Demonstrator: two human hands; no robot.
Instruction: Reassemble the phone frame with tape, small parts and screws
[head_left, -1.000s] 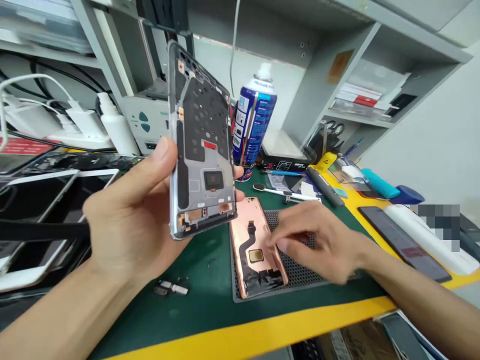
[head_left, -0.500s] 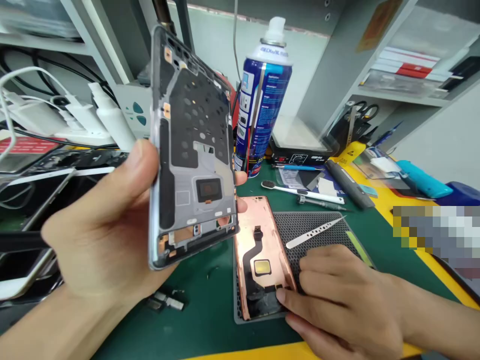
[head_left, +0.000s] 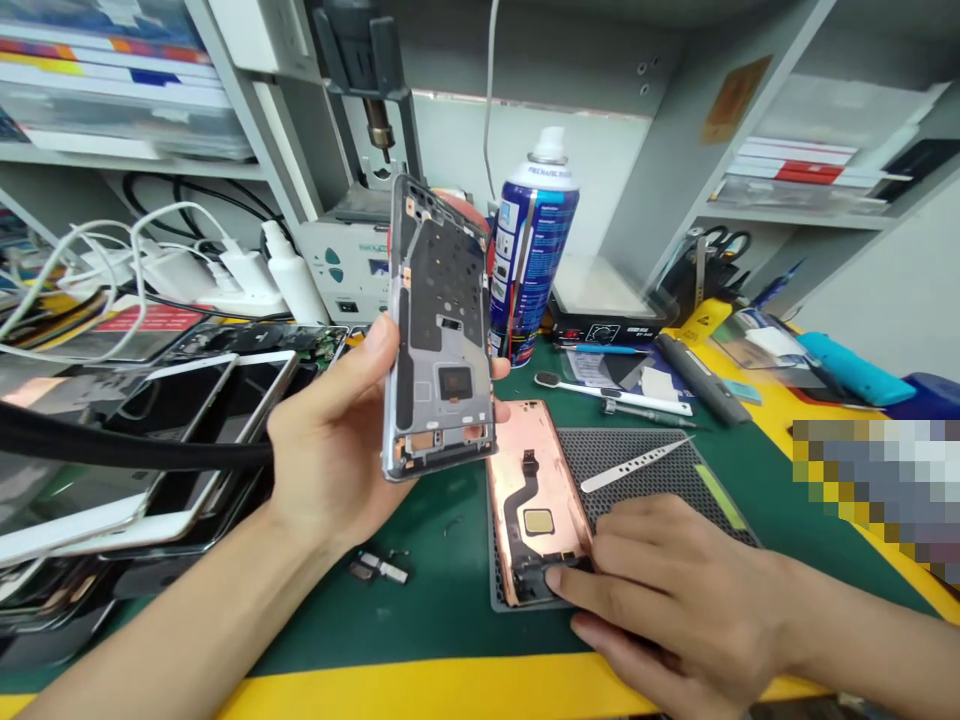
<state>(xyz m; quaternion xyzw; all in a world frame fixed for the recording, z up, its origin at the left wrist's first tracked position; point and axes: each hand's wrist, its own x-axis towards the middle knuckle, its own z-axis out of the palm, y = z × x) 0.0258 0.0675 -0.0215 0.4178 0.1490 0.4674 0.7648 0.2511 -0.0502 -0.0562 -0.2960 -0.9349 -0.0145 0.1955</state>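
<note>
My left hand point(head_left: 337, 440) grips a phone frame point(head_left: 442, 340), thumb on its left edge and fingertips showing past the right edge. The frame is raised and tilted, with its grey and black inner side facing me. A phone screen point(head_left: 555, 460), its copper-coloured back facing up, lies on a grey perforated mat point(head_left: 637, 460). It carries a dark flex cable point(head_left: 523, 500) and a yellowish square point(head_left: 538, 522). My right hand point(head_left: 682, 600) is at its lower right corner, index fingertip pressed on the black end, other fingers curled. Silver tweezers point(head_left: 637, 464) rest nearby on the mat.
Behind stand a blue spray can point(head_left: 536, 260) and a flat black device point(head_left: 611, 310). A toothbrush point(head_left: 611, 393) and a screwdriver point(head_left: 652, 416) lie right of it. Several phones and tablets point(head_left: 217, 440) are stacked at left, under a black hose point(head_left: 135, 440). Small metal parts point(head_left: 382, 566) lie near my left wrist.
The view has shifted, showing more of the shelves. My left hand and the phone frame appear farther away and lower. My right index fingertip has slid slightly left on the screen's black end.
</note>
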